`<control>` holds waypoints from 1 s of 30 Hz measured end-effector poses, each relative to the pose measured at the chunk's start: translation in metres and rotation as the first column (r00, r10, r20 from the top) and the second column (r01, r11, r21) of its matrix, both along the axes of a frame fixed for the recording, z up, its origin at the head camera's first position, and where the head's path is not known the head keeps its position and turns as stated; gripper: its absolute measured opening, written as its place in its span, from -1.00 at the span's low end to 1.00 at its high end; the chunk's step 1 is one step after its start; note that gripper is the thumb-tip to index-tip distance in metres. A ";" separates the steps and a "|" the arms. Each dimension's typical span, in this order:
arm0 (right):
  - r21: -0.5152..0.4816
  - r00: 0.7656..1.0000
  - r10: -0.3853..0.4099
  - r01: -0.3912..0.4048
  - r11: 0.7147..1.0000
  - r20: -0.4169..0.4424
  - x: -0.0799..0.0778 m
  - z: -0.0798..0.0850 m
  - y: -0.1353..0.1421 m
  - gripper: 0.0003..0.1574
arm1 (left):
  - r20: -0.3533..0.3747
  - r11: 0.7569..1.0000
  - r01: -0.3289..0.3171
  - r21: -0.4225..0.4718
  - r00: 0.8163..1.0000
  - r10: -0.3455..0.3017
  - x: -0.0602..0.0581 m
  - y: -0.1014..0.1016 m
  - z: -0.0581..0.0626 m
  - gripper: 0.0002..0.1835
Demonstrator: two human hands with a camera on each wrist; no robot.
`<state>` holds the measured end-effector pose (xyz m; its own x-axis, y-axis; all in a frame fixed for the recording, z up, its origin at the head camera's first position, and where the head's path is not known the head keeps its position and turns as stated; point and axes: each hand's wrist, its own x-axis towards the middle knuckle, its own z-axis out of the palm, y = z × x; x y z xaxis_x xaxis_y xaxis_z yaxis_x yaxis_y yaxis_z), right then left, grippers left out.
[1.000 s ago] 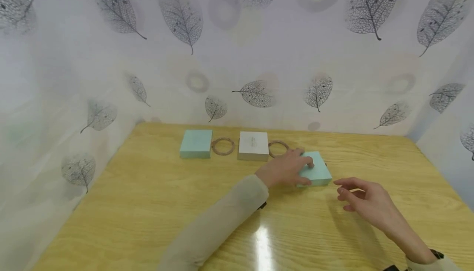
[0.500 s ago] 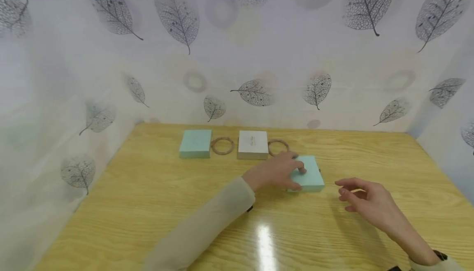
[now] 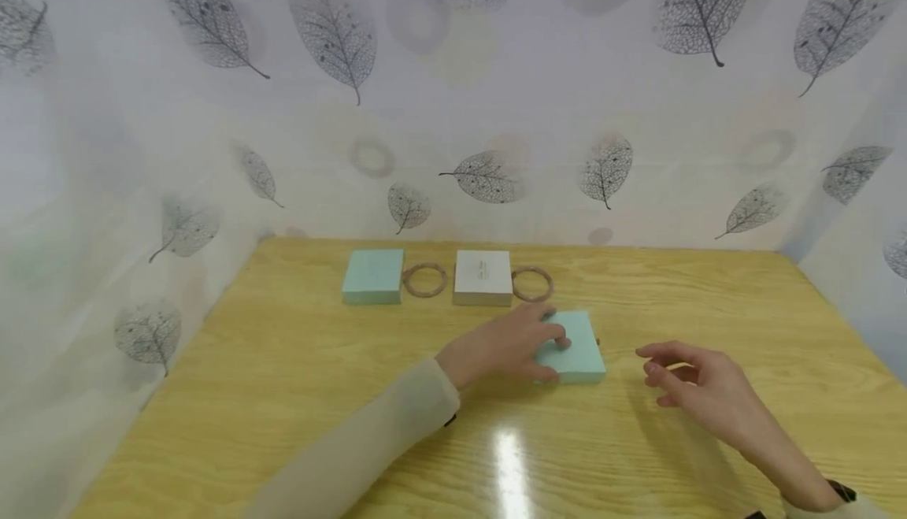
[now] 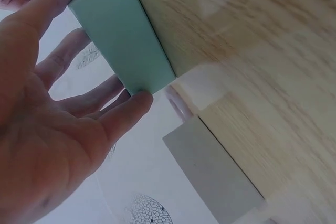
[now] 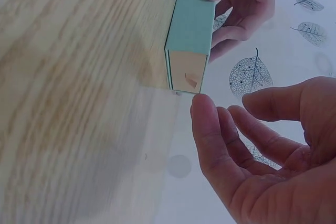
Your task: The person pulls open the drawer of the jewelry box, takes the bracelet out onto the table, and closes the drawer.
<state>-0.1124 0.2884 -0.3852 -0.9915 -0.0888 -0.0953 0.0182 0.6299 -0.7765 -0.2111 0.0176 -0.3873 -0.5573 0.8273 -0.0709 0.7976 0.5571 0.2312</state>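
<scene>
A flat mint-green box [image 3: 577,354] lies on the table at centre right, and my left hand [image 3: 506,346] grips it from its left end. The thumb lies at the near side, one finger rests on the top and another reaches the far side. In the left wrist view, the left hand [image 4: 58,114] spans the box's [image 4: 121,30] end. The right wrist view shows the box's beige right end [image 5: 188,69] with a small brown tab [image 5: 191,81]. My right hand [image 3: 705,389] hovers to the right, apart from the box, fingers loosely bent with nothing in them.
Along the back of the wooden table [image 3: 283,393] stand another mint box [image 3: 374,275], a brown ring-shaped bangle [image 3: 425,279], a white box [image 3: 482,276] and a second bangle [image 3: 532,283]. A leaf-patterned curtain [image 3: 319,164] hangs behind.
My left hand has slid the mint-green box leftward and toward me, away from the second bangle, which now shows in full. The right hand has stayed nearly still.
</scene>
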 end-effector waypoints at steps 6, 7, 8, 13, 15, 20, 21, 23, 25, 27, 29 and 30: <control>-0.008 1.000 0.009 -0.009 1.000 0.016 0.000 -0.004 -0.003 -0.59 | 0.005 1.000 -0.003 0.024 1.000 0.003 0.009 -0.015 -0.004 -0.52; -0.006 1.000 0.011 -0.011 1.000 0.017 0.000 -0.004 -0.003 -0.59 | 0.003 1.000 -0.003 0.029 1.000 0.003 0.011 -0.017 -0.004 -0.52; -0.004 1.000 0.012 -0.012 1.000 0.016 -0.001 -0.004 -0.004 -0.59 | 0.006 0.999 -0.006 0.037 1.000 0.006 0.012 -0.020 -0.005 -0.52; -0.008 1.000 0.019 -0.019 1.000 0.016 -0.004 -0.002 -0.009 -0.58 | 0.024 0.998 -0.021 0.052 1.000 0.020 0.016 -0.030 -0.004 -0.53; -0.007 1.000 0.026 -0.026 1.000 0.013 -0.005 -0.001 -0.011 -0.59 | 0.042 0.998 -0.028 0.062 0.999 0.025 0.017 -0.034 -0.003 -0.53; 0.019 0.999 0.048 -0.048 0.999 -0.015 -0.008 0.001 -0.017 -0.61 | 0.115 0.994 -0.061 0.092 0.992 0.050 0.020 -0.047 -0.001 -0.51; 0.023 0.998 0.052 -0.051 0.998 -0.021 -0.008 0.001 -0.017 -0.61 | 0.127 0.993 -0.066 0.097 0.990 0.054 0.020 -0.049 -0.001 -0.51; 0.031 0.998 0.055 -0.055 0.998 -0.025 -0.009 0.003 -0.018 -0.61 | 0.149 0.992 -0.078 0.100 0.987 0.063 0.020 -0.053 -0.001 -0.51; 0.028 0.998 0.059 -0.058 0.998 -0.029 -0.010 0.004 -0.019 -0.61 | 0.164 0.991 -0.087 0.104 0.984 0.069 0.020 -0.055 -0.001 -0.51; 0.025 0.998 0.062 -0.061 0.998 -0.031 -0.011 0.004 -0.019 -0.61 | 0.176 0.990 -0.096 0.104 0.981 0.076 0.020 -0.058 -0.001 -0.52; 0.020 0.998 0.061 -0.061 0.998 -0.028 -0.011 0.004 -0.020 -0.61 | 0.186 0.990 -0.103 0.099 0.979 0.084 0.020 -0.061 -0.001 -0.52; 0.017 0.998 0.060 -0.060 0.998 -0.027 -0.011 0.004 -0.020 -0.62 | 0.189 0.990 -0.105 0.097 0.978 0.085 0.021 -0.062 -0.001 -0.52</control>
